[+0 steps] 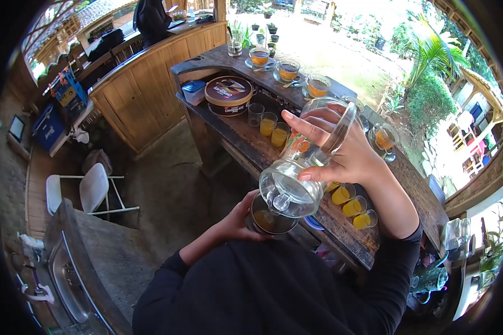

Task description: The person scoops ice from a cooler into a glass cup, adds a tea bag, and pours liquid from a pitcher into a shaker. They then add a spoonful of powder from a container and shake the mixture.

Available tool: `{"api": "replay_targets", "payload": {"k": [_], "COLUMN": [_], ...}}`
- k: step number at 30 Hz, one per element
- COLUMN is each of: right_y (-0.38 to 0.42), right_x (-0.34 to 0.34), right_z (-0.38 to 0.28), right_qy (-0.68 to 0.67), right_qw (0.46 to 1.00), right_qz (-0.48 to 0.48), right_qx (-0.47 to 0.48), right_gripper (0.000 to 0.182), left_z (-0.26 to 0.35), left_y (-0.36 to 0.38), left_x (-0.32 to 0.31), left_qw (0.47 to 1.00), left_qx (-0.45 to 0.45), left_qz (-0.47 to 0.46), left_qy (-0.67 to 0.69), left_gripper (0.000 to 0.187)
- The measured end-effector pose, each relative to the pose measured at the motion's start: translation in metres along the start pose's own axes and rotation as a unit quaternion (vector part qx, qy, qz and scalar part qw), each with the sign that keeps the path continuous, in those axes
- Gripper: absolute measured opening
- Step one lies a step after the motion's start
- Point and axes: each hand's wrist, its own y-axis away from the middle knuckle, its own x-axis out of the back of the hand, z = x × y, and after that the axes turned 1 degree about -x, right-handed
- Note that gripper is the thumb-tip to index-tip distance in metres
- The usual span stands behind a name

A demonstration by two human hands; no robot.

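Across the middle and right of the frame, a long wooden counter [411, 184] is seen, its two levels loaded with drinks. Over at the left, a white folding chair [94, 188] is set on the floor. Just above the centre, a round brown tub [229, 97] is rested on the lower level of the counter.

And here, right of centre, a glass jug [310, 153] is held tilted, its wide near end brought over a bowl [274, 220]. Firmly gripped, that jug, by the right hand [338, 148]: the fingers are half spread around the glass, the index finger is stretched out, the thumb is pressed to the side, and the jug's handle is seen crossing in front of the fingers. Below, at the centre, the bowl is cupped from its left side by the left hand [237, 220], the fingers curved and partly hidden beneath it.

Along the upper level, cups [288, 70] of amber drink are lined up on saucers. Smallest of all, little glasses [354, 206] of yellow drink are grouped on the lower level, some behind the jug, some right of it.
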Motion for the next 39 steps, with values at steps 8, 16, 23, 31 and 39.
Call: {"api": "replay_targets", "payload": {"k": [8, 16, 23, 31, 39], "right_y": [-0.005, -0.007, -0.007, -0.003, 0.004], "right_x": [0.001, -0.002, 0.001, 0.005, 0.014], "right_z": [-0.004, -0.004, -0.007, -0.007, -0.015], "right_qy": [0.015, 0.016, 0.028, 0.020, 0.035], "right_qw": [1.000, 1.000, 1.000, 0.999, 0.996], "right_qz": [0.002, 0.006, -0.003, 0.006, -0.025], "right_qx": [0.006, 0.005, -0.011, -0.032, -0.081], "right_gripper": [0.090, 0.089, 0.088, 0.087, 0.088], "left_z": [-0.011, -0.020, -0.027, -0.020, -0.019], "left_y": [0.004, 0.005, 0.002, -0.008, -0.019], "left_x": [0.005, 0.009, 0.011, 0.015, 0.012], "left_qw": [0.999, 0.999, 0.998, 0.998, 0.994], "left_qx": [-0.010, -0.035, -0.043, -0.026, -0.047], "left_qz": [0.015, 0.002, -0.010, -0.028, -0.052], "left_qy": [0.048, 0.039, 0.048, 0.058, 0.083], "left_gripper": [0.106, 0.107, 0.109, 0.108, 0.105]}}
